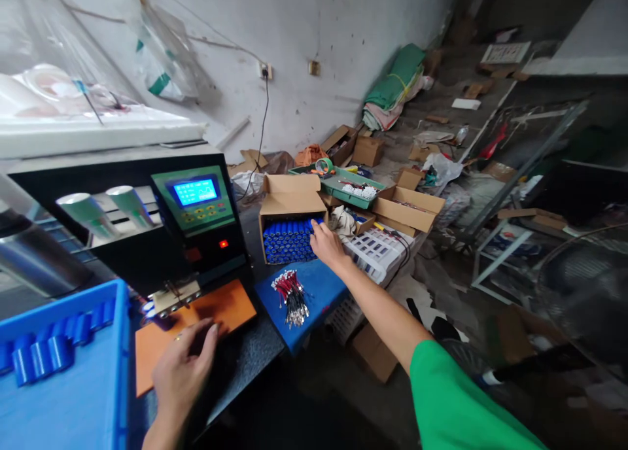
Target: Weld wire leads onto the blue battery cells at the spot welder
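My right hand [328, 244] reaches to the right side of an open cardboard box [293, 203], its fingers bent and pinching at a blue battery cell at the edge of the stacked rows of blue battery cells [287, 241]. Low over an orange board [233, 309], my left hand [184, 365] has its thumb apart from the curved fingers, with nothing visible between them. Just beyond it, under the electrodes of a spot welder [176, 296], sits a blue battery cell [159, 317]. A bundle of red and black wire leads [292, 299] lies on the blue surface [321, 286] before the box.
A blue tray [122, 358] with several blue cells stands at the left. The welder's control panel [196, 198] is lit. Behind the box are a green tray [338, 188] and an open carton [412, 208]; a white plastic basket [375, 247] is at its right.
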Demonstrator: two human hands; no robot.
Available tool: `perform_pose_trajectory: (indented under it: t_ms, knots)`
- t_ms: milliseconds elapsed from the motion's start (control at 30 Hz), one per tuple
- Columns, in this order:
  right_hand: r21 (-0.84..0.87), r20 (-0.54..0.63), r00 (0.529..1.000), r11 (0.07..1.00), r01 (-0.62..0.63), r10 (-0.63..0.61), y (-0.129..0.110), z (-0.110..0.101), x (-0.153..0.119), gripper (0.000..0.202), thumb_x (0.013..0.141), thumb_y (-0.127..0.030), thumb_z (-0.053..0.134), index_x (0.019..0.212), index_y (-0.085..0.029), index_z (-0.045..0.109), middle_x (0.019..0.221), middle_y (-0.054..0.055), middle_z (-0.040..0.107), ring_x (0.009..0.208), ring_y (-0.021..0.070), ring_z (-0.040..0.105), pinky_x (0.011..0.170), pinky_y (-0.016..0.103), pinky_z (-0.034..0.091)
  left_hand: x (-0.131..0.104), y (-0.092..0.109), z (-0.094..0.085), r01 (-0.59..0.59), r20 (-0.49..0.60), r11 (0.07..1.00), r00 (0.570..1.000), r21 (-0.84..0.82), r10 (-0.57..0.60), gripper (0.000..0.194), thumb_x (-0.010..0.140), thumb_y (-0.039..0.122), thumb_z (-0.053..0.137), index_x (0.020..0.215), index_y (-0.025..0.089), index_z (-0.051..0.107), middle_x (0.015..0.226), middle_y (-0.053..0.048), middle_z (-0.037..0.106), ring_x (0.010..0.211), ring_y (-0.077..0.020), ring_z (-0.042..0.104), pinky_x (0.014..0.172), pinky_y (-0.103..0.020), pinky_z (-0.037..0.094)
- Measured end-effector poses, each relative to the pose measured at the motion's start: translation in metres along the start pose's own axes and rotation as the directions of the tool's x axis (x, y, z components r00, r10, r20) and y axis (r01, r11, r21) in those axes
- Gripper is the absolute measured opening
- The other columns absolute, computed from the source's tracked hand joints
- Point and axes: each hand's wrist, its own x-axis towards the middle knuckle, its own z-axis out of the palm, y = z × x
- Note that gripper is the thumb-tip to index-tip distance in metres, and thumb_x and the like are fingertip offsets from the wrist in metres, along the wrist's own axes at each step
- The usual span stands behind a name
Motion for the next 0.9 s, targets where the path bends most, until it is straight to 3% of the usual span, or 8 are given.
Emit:
perform_pose_trajectory:
  t_ms: [67, 100, 167, 233, 300, 500, 767, 900]
  knots:
    - [0.115, -0.029, 0.999, 0.993, -0.016, 0.020, -0.002, 0.011, -0.016, 0.037, 0.098, -0.023, 0.045, 0.131, -0.015, 0.061, 0.113, 0.014, 0.068, 0.098, 0.0232, 0.067, 0.088, 0.031, 0.049, -0.001, 0.001, 0.001, -0.016, -0.011, 1.000, 1.000, -0.008, 0.016, 0.044, 0.081, 0.061, 0.056, 0.098, 0.024, 0.071, 0.087, -0.003, 0.074, 0.074, -0.0197, 0.068, 0.071, -0.030, 0.050]
    - [0.161, 0.018, 0.999, 0.986, -0.036, 0.034, -0.004, 0.019, -0.024, 0.031, 0.097, -0.024, 0.048, 0.121, -0.016, 0.067, 0.107, 0.012, 0.070, 0.096, 0.0223, 0.067, 0.085, 0.029, 0.049, -0.001, 0.001, 0.001, -0.025, -0.017, 1.000, 1.000, -0.008, 0.024, 0.043, 0.082, 0.061, 0.056, 0.097, 0.023, 0.071, 0.088, -0.003, 0.074, 0.074, -0.0199, 0.068, 0.071, -0.030, 0.050]
    - [0.206, 0.194, 0.977, 0.971, -0.126, 0.085, -0.008, 0.037, -0.036, 0.020, 0.093, -0.022, 0.055, 0.099, -0.017, 0.073, 0.092, 0.009, 0.074, 0.088, 0.0210, 0.068, 0.077, 0.026, 0.047, -0.001, 0.002, 0.001, -0.029, -0.021, 1.000, 0.999, 0.001, 0.029, 0.043, 0.082, 0.060, 0.056, 0.097, 0.023, 0.072, 0.088, -0.003, 0.075, 0.073, -0.0196, 0.067, 0.070, -0.030, 0.050]
    - [0.185, 0.363, 0.919, 0.955, -0.233, 0.154, -0.013, 0.055, -0.041, 0.017, 0.089, -0.021, 0.058, 0.083, -0.016, 0.074, 0.080, 0.008, 0.074, 0.080, 0.0206, 0.069, 0.069, 0.025, 0.044, -0.001, 0.003, 0.000, -0.020, -0.019, 1.000, 1.000, 0.010, 0.021, 0.043, 0.082, 0.060, 0.056, 0.098, 0.023, 0.072, 0.088, -0.003, 0.075, 0.070, -0.0189, 0.066, 0.068, -0.029, 0.049]
    - [0.143, 0.447, 0.870, 0.943, -0.299, 0.209, -0.017, 0.069, -0.041, 0.018, 0.087, -0.022, 0.060, 0.075, -0.015, 0.073, 0.075, 0.009, 0.073, 0.076, 0.0210, 0.069, 0.065, 0.025, 0.042, -0.002, 0.003, -0.001, -0.014, -0.009, 1.000, 1.000, 0.001, 0.014, 0.043, 0.082, 0.059, 0.056, 0.099, 0.023, 0.071, 0.088, -0.003, 0.075, 0.071, -0.0189, 0.067, 0.069, -0.029, 0.050]
    - [0.176, 0.409, 0.894, 0.945, -0.276, 0.185, -0.020, 0.087, -0.032, 0.020, 0.082, -0.016, 0.061, 0.098, -0.020, 0.073, 0.100, 0.010, 0.076, 0.092, 0.0223, 0.070, 0.072, 0.025, 0.043, -0.002, 0.002, 0.000, 0.000, -0.003, 1.000, 1.000, -0.016, 0.000, 0.042, 0.083, 0.058, 0.057, 0.099, 0.022, 0.071, 0.091, -0.004, 0.076, 0.078, -0.0194, 0.069, 0.073, -0.028, 0.051]
    - [0.239, 0.395, 0.904, 0.933, -0.270, 0.161, -0.015, 0.086, -0.037, 0.018, 0.081, -0.010, 0.058, 0.072, -0.014, 0.073, 0.073, 0.007, 0.073, 0.077, 0.0204, 0.070, 0.066, 0.023, 0.042, -0.002, 0.007, -0.002, -0.010, -0.013, 1.000, 1.000, 0.002, 0.010, 0.041, 0.082, 0.057, 0.056, 0.097, 0.022, 0.071, 0.087, -0.003, 0.075, 0.072, -0.0192, 0.068, 0.071, -0.029, 0.051]
    - [0.293, 0.324, 0.927, 0.911, -0.289, 0.190, -0.008, 0.076, -0.041, 0.019, 0.086, -0.014, 0.055, 0.078, -0.014, 0.072, 0.073, 0.006, 0.073, 0.074, 0.0183, 0.069, 0.067, 0.022, 0.045, -0.002, 0.009, -0.003, -0.005, -0.004, 1.000, 1.000, -0.016, 0.005, 0.042, 0.082, 0.058, 0.056, 0.096, 0.022, 0.071, 0.087, -0.003, 0.075, 0.066, -0.0175, 0.066, 0.067, -0.028, 0.050]
